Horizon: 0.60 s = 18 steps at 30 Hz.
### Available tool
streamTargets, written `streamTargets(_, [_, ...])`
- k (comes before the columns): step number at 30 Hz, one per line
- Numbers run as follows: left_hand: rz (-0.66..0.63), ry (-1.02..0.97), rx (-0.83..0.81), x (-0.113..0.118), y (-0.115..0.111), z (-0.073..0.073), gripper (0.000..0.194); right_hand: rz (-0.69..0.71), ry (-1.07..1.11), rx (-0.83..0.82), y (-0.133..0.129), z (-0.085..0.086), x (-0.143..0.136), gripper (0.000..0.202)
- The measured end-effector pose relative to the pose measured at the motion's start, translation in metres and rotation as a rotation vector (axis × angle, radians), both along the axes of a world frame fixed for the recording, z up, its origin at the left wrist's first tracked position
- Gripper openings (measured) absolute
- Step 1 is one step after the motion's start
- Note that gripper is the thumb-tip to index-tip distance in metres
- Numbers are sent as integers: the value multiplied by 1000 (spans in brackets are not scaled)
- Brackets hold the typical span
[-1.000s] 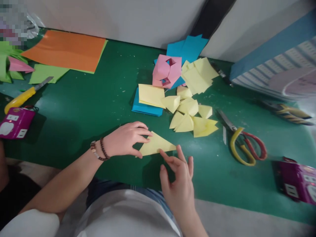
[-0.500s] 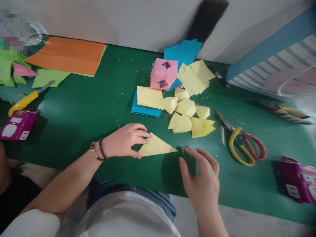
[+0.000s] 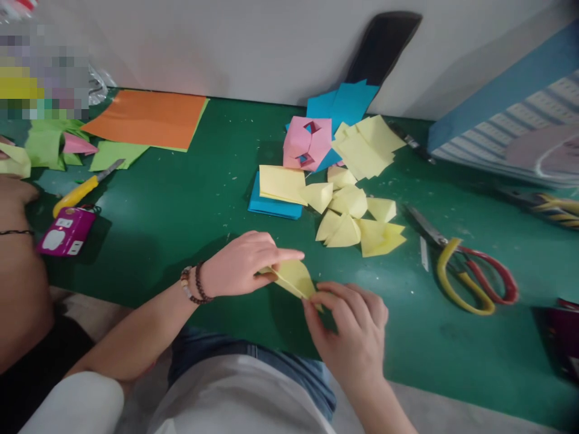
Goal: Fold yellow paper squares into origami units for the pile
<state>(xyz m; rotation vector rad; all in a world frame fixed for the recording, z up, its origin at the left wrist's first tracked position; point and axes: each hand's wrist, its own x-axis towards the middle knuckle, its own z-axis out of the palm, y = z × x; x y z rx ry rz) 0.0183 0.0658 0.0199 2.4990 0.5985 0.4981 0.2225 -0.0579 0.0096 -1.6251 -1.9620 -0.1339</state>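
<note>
At the lower centre of the frame I have a folded piece of pale yellow paper between my hands, low over the green tabletop; whether it touches the surface I cannot tell. My left hand has a narrow grip on its left end, index finger stretched out along the top. My right hand pinches the right end between thumb and fingertips. Right of centre, above the paper, lies a cluster of small folded yellow paper shapes, with a hollow pink paper form further up. Metal scissors with one yellow and one red handle rest at the right, an orange paper sheet at the upper left.
</note>
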Motion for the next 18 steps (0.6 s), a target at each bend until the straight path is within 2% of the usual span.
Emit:
streamTargets(2, [-75,-47,1,0,-1,-1,29,126,-22,-22,-3,1,5,11])
streamTargets(6, [-171,-138,-84,-2,2,1,29,408,-168,-81,-1,1,22,38])
streamTargets(9, [-183,-140,-139,-2,4,5,28,558,-215,-45,7,1,29,27])
streamTargets(11, [-191,-99,-110,-4,1,8,29,631,-206,-15,13,2,31,21])
streamTargets(13, [-176,-22,-43,-8,-5,8,31,690,-193,-5,20,4,33,25])
streamTargets(16, [-87,90,52,-16,-23,3,29,759,-159,-32,35,5,34,26])
streamTargets(18, [-8,88,71,-19,-38,-4,18,771,-105,-59,47,5,33,21])
